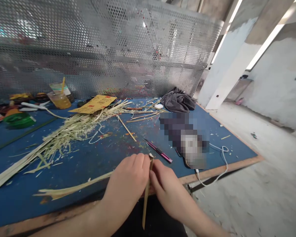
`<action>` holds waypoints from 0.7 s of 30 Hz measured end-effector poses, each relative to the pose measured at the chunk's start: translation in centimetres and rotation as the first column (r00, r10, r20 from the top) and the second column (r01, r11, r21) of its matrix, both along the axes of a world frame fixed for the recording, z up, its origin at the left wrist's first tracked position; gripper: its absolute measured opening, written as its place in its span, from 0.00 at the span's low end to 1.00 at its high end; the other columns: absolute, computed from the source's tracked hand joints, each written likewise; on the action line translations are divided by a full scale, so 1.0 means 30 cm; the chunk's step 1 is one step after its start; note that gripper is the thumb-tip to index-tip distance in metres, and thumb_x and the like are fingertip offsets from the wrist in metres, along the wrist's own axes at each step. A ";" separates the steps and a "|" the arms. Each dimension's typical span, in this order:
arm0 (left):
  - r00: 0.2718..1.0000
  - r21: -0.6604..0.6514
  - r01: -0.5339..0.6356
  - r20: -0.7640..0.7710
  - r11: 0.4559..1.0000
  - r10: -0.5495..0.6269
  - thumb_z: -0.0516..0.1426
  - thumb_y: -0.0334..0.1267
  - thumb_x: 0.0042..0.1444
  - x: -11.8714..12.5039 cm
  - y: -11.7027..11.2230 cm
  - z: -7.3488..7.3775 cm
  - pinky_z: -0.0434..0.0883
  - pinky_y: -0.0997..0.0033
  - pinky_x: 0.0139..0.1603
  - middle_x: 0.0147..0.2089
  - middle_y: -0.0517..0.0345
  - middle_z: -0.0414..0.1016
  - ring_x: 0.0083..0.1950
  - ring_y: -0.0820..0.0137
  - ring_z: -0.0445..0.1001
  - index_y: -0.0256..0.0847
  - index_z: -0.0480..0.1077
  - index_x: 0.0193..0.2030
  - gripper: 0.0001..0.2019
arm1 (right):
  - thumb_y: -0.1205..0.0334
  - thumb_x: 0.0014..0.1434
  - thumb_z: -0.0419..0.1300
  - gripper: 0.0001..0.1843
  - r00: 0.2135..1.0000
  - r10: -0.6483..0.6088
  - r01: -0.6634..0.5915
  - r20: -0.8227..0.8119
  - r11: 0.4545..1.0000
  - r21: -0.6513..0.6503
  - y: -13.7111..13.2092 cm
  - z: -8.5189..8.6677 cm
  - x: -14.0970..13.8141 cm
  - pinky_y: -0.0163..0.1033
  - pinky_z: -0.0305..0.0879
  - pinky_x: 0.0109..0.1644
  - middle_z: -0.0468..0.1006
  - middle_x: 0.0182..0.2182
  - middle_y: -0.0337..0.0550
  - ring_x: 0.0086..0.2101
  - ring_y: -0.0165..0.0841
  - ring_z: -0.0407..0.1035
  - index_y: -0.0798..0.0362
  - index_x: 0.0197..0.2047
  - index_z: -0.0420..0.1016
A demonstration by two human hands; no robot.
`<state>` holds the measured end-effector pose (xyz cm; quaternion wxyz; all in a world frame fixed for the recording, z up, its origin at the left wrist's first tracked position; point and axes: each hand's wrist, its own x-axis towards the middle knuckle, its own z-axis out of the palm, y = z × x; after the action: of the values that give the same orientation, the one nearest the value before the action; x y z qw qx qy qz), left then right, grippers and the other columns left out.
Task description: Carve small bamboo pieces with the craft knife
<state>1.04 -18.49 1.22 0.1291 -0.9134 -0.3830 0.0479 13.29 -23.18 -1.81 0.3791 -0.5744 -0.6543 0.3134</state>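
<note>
Both hands meet at the front edge of the blue table. A thin, flat bamboo-like strip runs down from between them toward my lap. My left hand is closed around its upper part, knuckles up. From the other side my right hand pinches the same strip with thumb and fingers. The strip's pale top end shows just above the fingers. Just beyond the hands lies a pink and black craft knife. A long split pale strip rests on the table and passes behind my left hand.
A heap of pale shavings covers the table's left side, with yellow sandpaper on top. Behind stand a plastic cup and paint containers. Right are a grey cloth, a blurred-out object and a white cable. Perforated metal closes the back.
</note>
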 end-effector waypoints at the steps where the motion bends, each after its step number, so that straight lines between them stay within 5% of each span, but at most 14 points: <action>1: 1.000 0.044 -0.017 -0.012 0.999 0.018 0.47 0.19 0.51 0.009 -0.001 0.002 0.74 0.64 0.34 0.37 0.52 0.70 0.37 0.62 0.72 0.37 0.69 0.40 0.15 | 0.68 0.66 0.44 0.09 1.000 -0.031 0.031 -0.003 0.999 0.023 0.005 0.009 -0.004 0.35 0.65 0.37 0.75 0.34 0.43 0.32 0.30 0.68 0.54 0.38 0.65; 7: 0.996 0.111 -0.092 0.026 0.990 0.089 0.44 0.21 0.56 0.061 0.015 0.032 0.72 0.70 0.27 0.35 0.53 0.68 0.34 0.63 0.74 0.36 0.64 0.38 0.11 | 0.69 0.65 0.44 0.09 0.980 -0.199 0.200 -0.018 0.976 0.082 0.053 0.036 -0.046 0.40 0.65 0.45 0.73 0.42 0.48 0.39 0.33 0.68 0.54 0.42 0.63; 11: 0.997 0.077 -0.075 0.030 0.994 0.072 0.44 0.24 0.59 0.039 0.039 0.056 0.71 0.68 0.26 0.32 0.52 0.68 0.31 0.62 0.75 0.36 0.65 0.37 0.10 | 0.67 0.65 0.44 0.10 0.923 -0.326 0.302 0.203 0.943 0.140 0.061 0.027 -0.043 0.42 0.64 0.43 0.73 0.40 0.50 0.40 0.38 0.69 0.56 0.43 0.64; 16: 0.987 -0.120 0.160 -0.009 0.980 -0.163 0.49 0.31 0.60 -0.053 0.049 0.072 0.68 0.69 0.27 0.32 0.53 0.71 0.32 0.62 0.75 0.38 0.69 0.36 0.08 | 0.62 0.66 0.44 0.11 0.766 -0.254 0.158 0.590 0.965 0.210 0.016 0.032 -0.015 0.38 0.57 0.28 0.73 0.29 0.44 0.30 0.39 0.71 0.52 0.34 0.64; 21: 0.977 -0.262 0.211 0.098 0.942 -0.191 0.47 0.35 0.61 -0.115 0.024 0.063 0.62 0.71 0.24 0.28 0.56 0.73 0.26 0.67 0.72 0.41 0.72 0.31 0.14 | 0.63 0.64 0.48 0.08 0.669 -0.030 -0.045 0.743 0.996 0.081 -0.024 0.070 -0.021 0.38 0.51 0.21 0.75 0.27 0.43 0.25 0.37 0.72 0.52 0.34 0.63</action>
<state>-2.42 -17.78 3.12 -0.0067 -0.9579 -0.2819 0.0539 12.67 -23.91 0.30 0.1049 -0.6315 -0.7679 0.0237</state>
